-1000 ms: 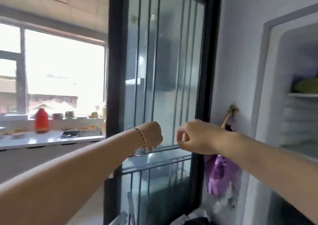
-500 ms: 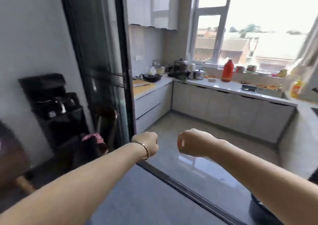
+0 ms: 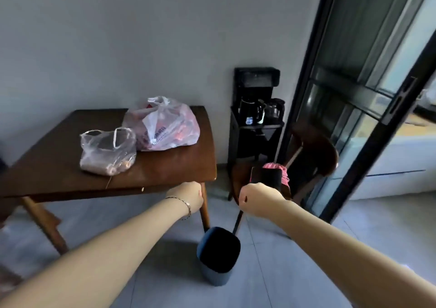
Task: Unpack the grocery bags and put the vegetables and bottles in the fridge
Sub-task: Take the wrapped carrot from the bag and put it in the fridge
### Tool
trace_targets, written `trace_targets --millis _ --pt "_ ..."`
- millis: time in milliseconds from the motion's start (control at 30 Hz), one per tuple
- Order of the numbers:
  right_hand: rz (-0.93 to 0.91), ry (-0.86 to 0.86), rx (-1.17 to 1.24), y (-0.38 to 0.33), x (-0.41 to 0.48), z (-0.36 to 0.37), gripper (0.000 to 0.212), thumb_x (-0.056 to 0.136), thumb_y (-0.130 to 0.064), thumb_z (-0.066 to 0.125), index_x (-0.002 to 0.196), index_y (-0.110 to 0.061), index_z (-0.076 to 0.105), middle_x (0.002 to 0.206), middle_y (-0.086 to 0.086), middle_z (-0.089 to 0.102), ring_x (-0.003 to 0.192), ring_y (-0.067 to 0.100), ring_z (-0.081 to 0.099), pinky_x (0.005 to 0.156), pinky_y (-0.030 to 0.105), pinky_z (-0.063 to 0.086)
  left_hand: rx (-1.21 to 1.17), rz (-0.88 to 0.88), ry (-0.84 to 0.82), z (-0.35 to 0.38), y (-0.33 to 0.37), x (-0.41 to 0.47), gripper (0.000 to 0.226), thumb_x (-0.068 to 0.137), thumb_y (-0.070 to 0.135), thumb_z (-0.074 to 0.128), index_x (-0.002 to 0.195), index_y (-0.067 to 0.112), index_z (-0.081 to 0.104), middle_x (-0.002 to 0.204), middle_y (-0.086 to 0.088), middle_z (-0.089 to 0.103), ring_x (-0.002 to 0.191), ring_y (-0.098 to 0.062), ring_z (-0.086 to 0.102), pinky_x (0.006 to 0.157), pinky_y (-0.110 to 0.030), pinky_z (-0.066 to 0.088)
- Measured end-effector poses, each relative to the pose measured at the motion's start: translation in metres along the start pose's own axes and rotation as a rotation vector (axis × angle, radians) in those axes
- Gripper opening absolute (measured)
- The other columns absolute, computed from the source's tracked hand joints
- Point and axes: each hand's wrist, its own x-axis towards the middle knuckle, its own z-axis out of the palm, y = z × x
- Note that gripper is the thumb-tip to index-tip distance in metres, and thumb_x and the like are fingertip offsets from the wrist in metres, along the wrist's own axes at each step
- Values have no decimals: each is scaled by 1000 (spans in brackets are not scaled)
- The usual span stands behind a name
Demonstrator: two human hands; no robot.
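Observation:
Two plastic grocery bags lie on a dark wooden table [image 3: 59,166]. The larger bag [image 3: 165,126], pinkish with reddish contents, is knotted at the top and sits near the table's far right side. A smaller clear bag [image 3: 107,151] stands open just left of it. My left hand [image 3: 187,195] and my right hand [image 3: 258,198] are held out in front of me as curled fists with nothing in them, below the table's near right corner. The fridge is out of view.
A blue bin [image 3: 218,255] stands on the floor by the table leg. A wooden chair [image 3: 313,156] with a pink and black item on it stands to the right. Behind it is a black stand with kettles [image 3: 256,116]. A black-framed glass sliding door [image 3: 368,90] is on the right.
My view has swung left from the fridge and glass door, past the kitchen, to the table with the bags. Both fists stayed held out with nothing in them.

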Motion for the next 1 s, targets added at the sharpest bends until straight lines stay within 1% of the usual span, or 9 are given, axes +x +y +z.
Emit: trace_targets --millis 133,267,400,500,667,800,867,933,1000 --pt "-132 -7 -45 -37 89 -19 25 89 -21 45 105 -16 63 106 4 63 99 27 60 77 31 46 -57 -172 50 -27 -59 41 26 90 15 37 96 21 61 112 -4 65 102 -28 61 80 -31 45" --pt "-261 -49 -53 -83 162 -29 22 89 -24 49 105 -20 62 103 1 62 95 24 61 80 33 51 -132 -316 104 -45 -117 71 24 92 19 38 100 22 61 113 -3 63 102 -25 60 77 -29 43" --pt "-343 -33 -47 -128 220 -30 19 86 -26 47 98 -23 61 104 -2 62 97 23 60 79 31 48 -172 -410 115 -50 -170 99 26 93 18 38 105 23 60 119 -2 61 108 -25 57 88 -33 45" --pt "-379 -24 -47 -165 261 -29 22 88 -26 46 103 -23 61 109 -1 62 100 23 59 80 30 45 -152 -424 99 -54 -213 126 28 94 18 39 113 22 59 123 -3 59 111 -26 56 91 -34 45" --pt "-378 -42 -75 -232 329 -27 27 90 -22 42 111 -19 59 112 4 61 101 25 59 83 33 46 -147 -427 108 -72 -294 183 25 96 23 38 110 25 58 117 -2 61 105 -25 59 78 -28 40" --pt "-347 -52 -64 -281 378 -30 29 92 -25 41 114 -20 58 116 6 60 103 27 58 83 34 46 -59 -365 59 -92 -349 225 27 97 23 37 116 25 57 115 1 63 105 -20 59 83 -28 42" --pt "-325 -58 -38 -303 403 -28 28 92 -25 41 114 -20 58 116 5 61 104 28 58 83 34 46 -47 -349 54 -97 -374 249 28 97 21 37 115 23 57 113 0 62 101 -20 60 78 -27 42" --pt "-329 -61 -27 -317 417 -27 27 92 -25 41 112 -21 58 115 4 62 103 27 59 80 33 45 -64 -352 78 -98 -391 264 25 96 19 38 111 20 58 119 -1 56 99 -22 60 75 -28 44" --pt "-326 -76 -23 -334 438 -26 27 92 -26 41 113 -21 57 116 3 62 104 27 59 81 33 45 -35 -313 90 -96 -413 288 25 95 17 40 111 18 59 127 2 49 105 -20 58 82 -29 44"
